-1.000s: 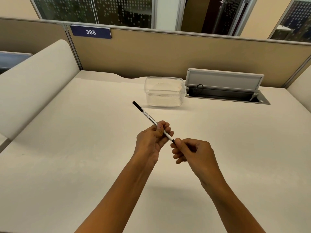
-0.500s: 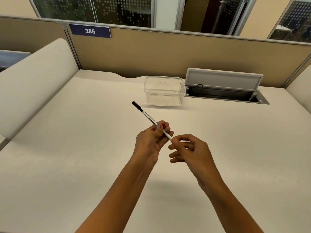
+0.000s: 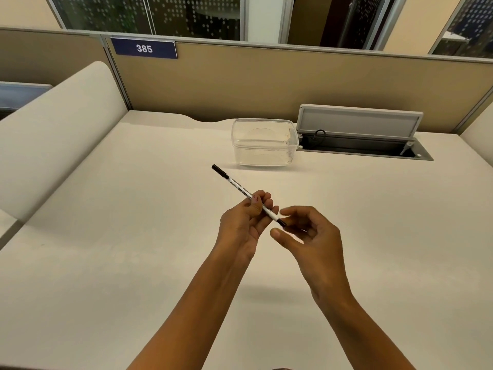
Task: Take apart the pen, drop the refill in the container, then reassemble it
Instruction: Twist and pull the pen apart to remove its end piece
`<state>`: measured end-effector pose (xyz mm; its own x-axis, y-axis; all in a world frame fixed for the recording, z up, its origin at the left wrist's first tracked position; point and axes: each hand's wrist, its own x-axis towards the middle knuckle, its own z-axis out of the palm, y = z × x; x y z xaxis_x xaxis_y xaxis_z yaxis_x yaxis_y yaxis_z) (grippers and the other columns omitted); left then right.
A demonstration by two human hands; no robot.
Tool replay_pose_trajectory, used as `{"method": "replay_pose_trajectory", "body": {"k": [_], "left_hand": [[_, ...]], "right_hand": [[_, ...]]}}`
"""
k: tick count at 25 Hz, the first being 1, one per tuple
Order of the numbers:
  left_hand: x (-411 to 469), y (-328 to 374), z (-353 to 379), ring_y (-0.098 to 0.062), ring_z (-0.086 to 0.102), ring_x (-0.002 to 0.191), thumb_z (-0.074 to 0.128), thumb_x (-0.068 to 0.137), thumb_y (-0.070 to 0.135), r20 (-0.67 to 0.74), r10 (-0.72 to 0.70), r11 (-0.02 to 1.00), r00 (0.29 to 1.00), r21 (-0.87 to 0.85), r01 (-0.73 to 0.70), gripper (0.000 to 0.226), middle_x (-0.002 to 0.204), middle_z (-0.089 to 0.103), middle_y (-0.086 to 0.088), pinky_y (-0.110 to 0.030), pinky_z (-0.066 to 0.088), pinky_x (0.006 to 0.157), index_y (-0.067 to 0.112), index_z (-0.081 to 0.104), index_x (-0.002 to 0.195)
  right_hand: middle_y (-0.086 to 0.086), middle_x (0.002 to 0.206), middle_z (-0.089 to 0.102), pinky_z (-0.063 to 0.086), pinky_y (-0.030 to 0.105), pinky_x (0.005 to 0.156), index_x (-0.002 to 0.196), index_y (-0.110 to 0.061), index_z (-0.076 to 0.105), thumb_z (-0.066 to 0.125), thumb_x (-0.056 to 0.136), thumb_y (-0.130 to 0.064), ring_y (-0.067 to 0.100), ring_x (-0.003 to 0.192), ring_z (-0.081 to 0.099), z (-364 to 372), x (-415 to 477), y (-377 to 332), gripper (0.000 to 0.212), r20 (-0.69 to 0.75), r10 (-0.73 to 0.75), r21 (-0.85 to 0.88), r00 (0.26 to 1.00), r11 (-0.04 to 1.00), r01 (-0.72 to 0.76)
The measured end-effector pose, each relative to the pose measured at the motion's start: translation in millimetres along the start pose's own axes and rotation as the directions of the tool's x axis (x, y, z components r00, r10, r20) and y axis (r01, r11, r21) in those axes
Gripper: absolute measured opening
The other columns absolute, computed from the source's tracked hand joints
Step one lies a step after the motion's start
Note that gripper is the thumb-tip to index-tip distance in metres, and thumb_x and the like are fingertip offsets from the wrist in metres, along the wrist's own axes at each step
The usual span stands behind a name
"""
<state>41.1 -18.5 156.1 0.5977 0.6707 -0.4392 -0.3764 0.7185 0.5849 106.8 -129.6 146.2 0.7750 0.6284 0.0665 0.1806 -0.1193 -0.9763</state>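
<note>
A slim white pen (image 3: 236,186) with black ends slants above the desk, its far end pointing up and left. My left hand (image 3: 244,224) grips the pen's barrel near its lower end. The pen's black near tip shows between my two hands. My right hand (image 3: 310,237) hovers just right of that tip with thumb and fingers spread apart, holding nothing that I can see. A clear plastic container (image 3: 264,142) stands open on the desk beyond the pen, with nothing visible inside.
A cream desk (image 3: 106,249) spreads under my arms. An open cable hatch (image 3: 360,137) sits right of the container. Tan partition walls run along the back, with a rounded cream divider (image 3: 53,129) on the left and a sign reading 385.
My right hand has let go of the pen's near end and spread its fingers, uncovering the black tip. My left hand and the pen have stayed nearly still.
</note>
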Motion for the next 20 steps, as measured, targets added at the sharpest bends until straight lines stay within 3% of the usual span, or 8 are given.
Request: {"method": "replay_pose_trajectory", "body": {"k": [5, 10, 15, 18, 20], "left_hand": [[2.4, 1.6, -3.2, -0.013, 0.07, 0.058, 0.051, 0.092, 0.001, -0.015, 0.029, 0.999, 0.999, 0.021, -0.028, 0.015, 0.065, 0.072, -0.005, -0.025, 0.058, 0.056, -0.002, 0.064, 0.086], [2.7, 1.3, -5.8, -0.013, 0.07, 0.059, 0.051, 0.092, 0.0, -0.016, 0.024, 0.999, 1.0, 0.042, -0.023, 0.015, 0.064, 0.072, -0.005, -0.026, 0.058, 0.057, -0.002, 0.065, 0.085], [4.2, -2.0, -8.3, -0.014, 0.07, 0.059, 0.05, 0.092, -0.001, -0.029, -0.02, 1.0, 0.999, 0.007, 0.021, 0.015, 0.064, 0.072, -0.006, -0.027, 0.059, 0.055, -0.003, 0.064, 0.085], [6.6, -3.3, -6.7, -0.014, 0.07, 0.057, 0.049, 0.093, -0.001, -0.021, -0.045, 0.998, 0.999, -0.034, 0.044, 0.016, 0.062, 0.072, -0.006, -0.028, 0.059, 0.054, -0.003, 0.063, 0.084], [7.9, -3.7, -5.6, -0.014, 0.07, 0.057, 0.049, 0.093, -0.001, -0.023, -0.054, 0.998, 0.998, -0.033, 0.053, 0.017, 0.062, 0.072, -0.006, -0.027, 0.058, 0.052, -0.003, 0.063, 0.084]], "right_hand": [[-0.002, 0.079, 0.077, 0.059, 0.032, 0.078, 0.089, -0.02, 0.074, 0.066, 0.085, -0.034, 0.011, 0.075, 0.073, -0.1, 7.9, 0.1, 0.017, 0.084, 0.189, 0.044, 0.979, 0.98, -0.193], [-0.002, 0.069, 0.076, 0.061, 0.031, 0.067, 0.08, -0.021, 0.076, 0.073, 0.079, -0.029, 0.015, 0.065, 0.074, 0.8, 8.6, 0.3, 0.009, 0.08, 0.182, 0.059, 0.98, 0.981, -0.187], [-0.01, 0.062, 0.073, 0.054, 0.01, 0.057, 0.074, -0.029, 0.072, 0.079, 0.075, -0.02, 0.006, 0.057, 0.071, 1.5, 3.9, 3.7, 0.011, -0.01, -0.093, -0.127, 0.996, 0.988, 0.091], [-0.002, 0.071, 0.071, 0.053, 0.013, 0.062, 0.079, -0.013, 0.073, 0.077, 0.077, -0.011, 0.007, 0.063, 0.066, 4.5, -0.6, 10.2, 0.005, -0.025, -0.45, -0.388, 0.892, 0.827, 0.406], [0.004, 0.076, 0.069, 0.053, 0.017, 0.064, 0.078, -0.007, 0.073, 0.076, 0.076, -0.005, 0.012, 0.069, 0.064, 6.2, -0.5, 15.1, 0.004, 0.004, -0.571, -0.465, 0.821, 0.726, 0.507]]}}
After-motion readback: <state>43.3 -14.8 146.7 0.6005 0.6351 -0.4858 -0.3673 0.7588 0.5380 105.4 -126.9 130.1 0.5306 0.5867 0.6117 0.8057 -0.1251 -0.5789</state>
